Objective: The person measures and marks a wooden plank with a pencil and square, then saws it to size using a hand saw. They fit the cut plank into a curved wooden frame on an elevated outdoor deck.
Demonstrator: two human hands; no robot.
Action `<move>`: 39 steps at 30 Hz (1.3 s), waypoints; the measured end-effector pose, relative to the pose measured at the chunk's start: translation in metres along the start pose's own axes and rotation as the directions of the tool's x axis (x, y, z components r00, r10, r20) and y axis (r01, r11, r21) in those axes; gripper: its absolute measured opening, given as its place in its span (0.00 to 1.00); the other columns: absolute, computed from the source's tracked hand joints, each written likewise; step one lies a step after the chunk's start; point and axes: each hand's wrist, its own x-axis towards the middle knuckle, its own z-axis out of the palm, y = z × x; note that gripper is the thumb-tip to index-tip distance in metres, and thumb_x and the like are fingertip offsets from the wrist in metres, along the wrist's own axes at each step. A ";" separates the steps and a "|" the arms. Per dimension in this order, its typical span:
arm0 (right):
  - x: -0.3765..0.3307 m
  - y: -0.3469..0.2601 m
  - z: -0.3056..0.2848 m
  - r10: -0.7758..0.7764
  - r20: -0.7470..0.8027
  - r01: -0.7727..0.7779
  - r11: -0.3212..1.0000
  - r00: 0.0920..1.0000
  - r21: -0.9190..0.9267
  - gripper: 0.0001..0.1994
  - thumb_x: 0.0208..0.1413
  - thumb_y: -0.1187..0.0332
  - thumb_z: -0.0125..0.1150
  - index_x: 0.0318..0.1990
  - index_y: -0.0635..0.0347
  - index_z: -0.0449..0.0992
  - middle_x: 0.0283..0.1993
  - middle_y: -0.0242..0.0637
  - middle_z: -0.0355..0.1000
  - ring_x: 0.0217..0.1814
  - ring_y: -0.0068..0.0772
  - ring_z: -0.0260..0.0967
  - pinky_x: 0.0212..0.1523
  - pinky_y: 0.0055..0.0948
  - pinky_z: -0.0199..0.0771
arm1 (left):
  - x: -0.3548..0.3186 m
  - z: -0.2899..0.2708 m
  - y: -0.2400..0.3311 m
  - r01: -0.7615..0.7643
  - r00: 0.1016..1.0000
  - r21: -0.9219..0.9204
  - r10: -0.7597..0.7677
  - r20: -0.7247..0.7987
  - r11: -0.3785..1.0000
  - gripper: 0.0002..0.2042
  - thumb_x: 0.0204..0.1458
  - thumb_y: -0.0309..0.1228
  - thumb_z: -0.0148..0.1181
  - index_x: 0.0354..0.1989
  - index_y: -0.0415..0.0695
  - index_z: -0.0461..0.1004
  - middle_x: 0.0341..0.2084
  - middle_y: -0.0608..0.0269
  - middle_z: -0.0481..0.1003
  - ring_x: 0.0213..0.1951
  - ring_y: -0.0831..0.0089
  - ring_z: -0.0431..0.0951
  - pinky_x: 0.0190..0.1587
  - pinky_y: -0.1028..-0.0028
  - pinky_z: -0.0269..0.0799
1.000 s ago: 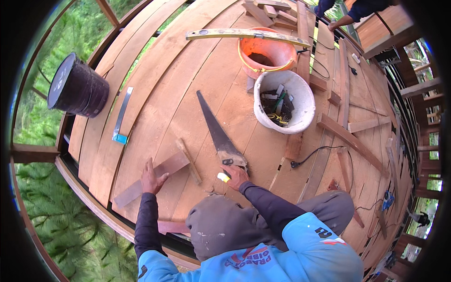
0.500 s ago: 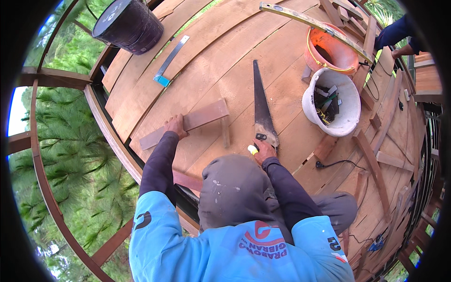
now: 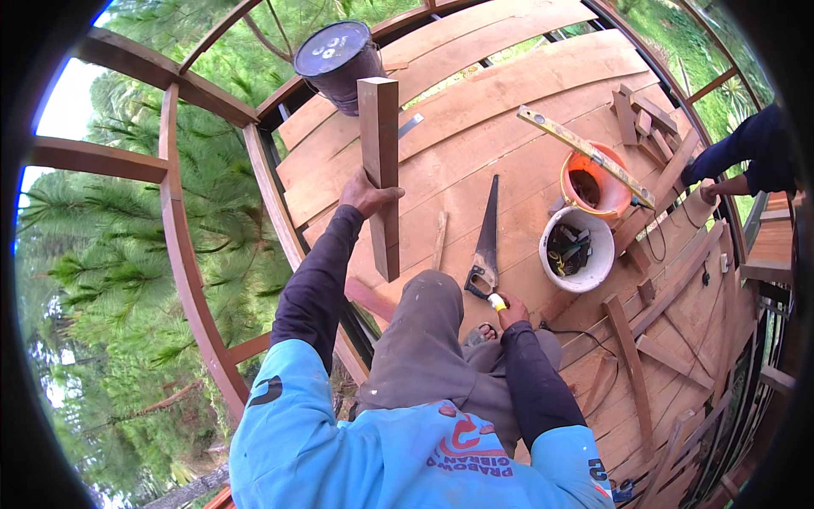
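Observation:
My left hand [image 3: 370, 195] grips a brown wooden beam [image 3: 379, 136] around its middle and holds it nearly upright above the deck. My right hand [image 3: 513, 312] is closed around a small yellow-and-white cylindrical object [image 3: 497, 301]; its exact kind is unclear. Just beyond that hand, a handsaw [image 3: 486, 233] lies on the boards with its black handle toward me and its blade pointing away. A thin wood strip [image 3: 440, 240] lies left of the saw. Behind the raised beam, the metal blade of a square [image 3: 410, 125] shows in part.
A dark lidded bucket [image 3: 339, 64] stands at the far left edge. On the right are an orange bucket [image 3: 585, 188] with a spirit level [image 3: 585, 154] across it, and a white bucket [image 3: 564, 263] of scraps. Timber offcuts and a cable [image 3: 593, 339] lie further right; another person's hand [image 3: 709, 194] shows there.
The beam has been lifted off the deck by my left hand and turned upright. My right hand has drawn back from the saw handle with the yellow-and-white object. The whole view has shifted.

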 end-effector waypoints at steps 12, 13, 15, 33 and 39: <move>-0.200 -0.184 -0.144 -0.103 0.213 -0.073 0.726 0.972 0.684 0.13 0.65 0.73 0.55 0.56 0.60 0.76 0.36 0.36 0.77 0.29 0.24 0.75 0.27 0.21 0.74 | -0.197 -0.181 0.256 0.105 0.981 0.026 -0.099 -0.168 0.994 0.42 0.34 0.55 0.77 0.52 0.32 0.75 0.44 0.44 0.82 0.46 0.56 0.84 0.52 0.64 0.78; -0.202 -0.191 -0.150 -0.153 0.262 -0.087 0.689 0.953 0.719 0.12 0.66 0.71 0.54 0.54 0.60 0.76 0.33 0.34 0.75 0.25 0.20 0.70 0.24 0.19 0.69 | -0.216 -0.190 0.275 0.122 0.979 0.025 -0.116 -0.166 0.992 0.43 0.34 0.54 0.78 0.53 0.31 0.74 0.44 0.44 0.82 0.46 0.57 0.84 0.52 0.65 0.78; -0.225 -0.231 -0.167 -0.131 0.317 -0.134 0.711 0.939 0.690 0.12 0.67 0.68 0.53 0.54 0.60 0.76 0.32 0.34 0.75 0.24 0.19 0.68 0.23 0.19 0.67 | -0.251 -0.206 0.288 0.065 0.987 -0.072 -0.075 -0.145 0.995 0.43 0.33 0.56 0.76 0.52 0.30 0.74 0.45 0.41 0.81 0.48 0.53 0.82 0.53 0.62 0.77; -0.222 -0.303 -0.203 -0.016 0.487 -0.321 0.733 0.873 0.599 0.16 0.72 0.60 0.44 0.57 0.54 0.73 0.44 0.40 0.79 0.33 0.33 0.80 0.30 0.34 0.84 | -0.374 -0.329 0.255 -0.120 0.921 -0.502 -0.093 -0.379 0.857 0.38 0.37 0.43 0.80 0.55 0.34 0.71 0.44 0.53 0.80 0.46 0.66 0.81 0.53 0.67 0.77; -0.151 -0.367 -0.158 -0.053 0.632 -0.470 0.621 0.773 0.627 0.14 0.71 0.63 0.45 0.57 0.56 0.71 0.44 0.40 0.79 0.34 0.34 0.81 0.29 0.34 0.84 | -0.328 -0.389 0.196 -0.206 0.843 -0.676 -0.223 -0.490 0.707 0.32 0.39 0.36 0.81 0.52 0.37 0.71 0.40 0.59 0.78 0.42 0.70 0.80 0.50 0.68 0.77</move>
